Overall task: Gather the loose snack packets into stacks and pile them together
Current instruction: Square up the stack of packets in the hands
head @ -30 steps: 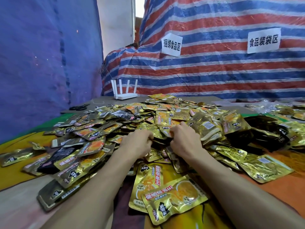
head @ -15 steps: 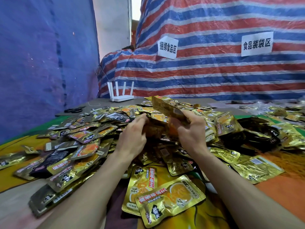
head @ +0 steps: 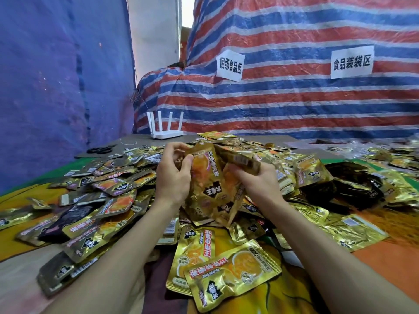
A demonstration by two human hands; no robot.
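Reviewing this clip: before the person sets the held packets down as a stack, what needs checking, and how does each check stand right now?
1. Grip of the left hand on the bunch of packets: ok, fingers curled round it.
2. Grip of the right hand on the same bunch: ok.
3. Bunch squared up: not ok, the packets fan out at differing angles.
4. Bunch clear of the loose packets beneath: cannot tell, its lower edge overlaps them in view.
5. Bare spot for a stack: ok, orange cloth at near right.
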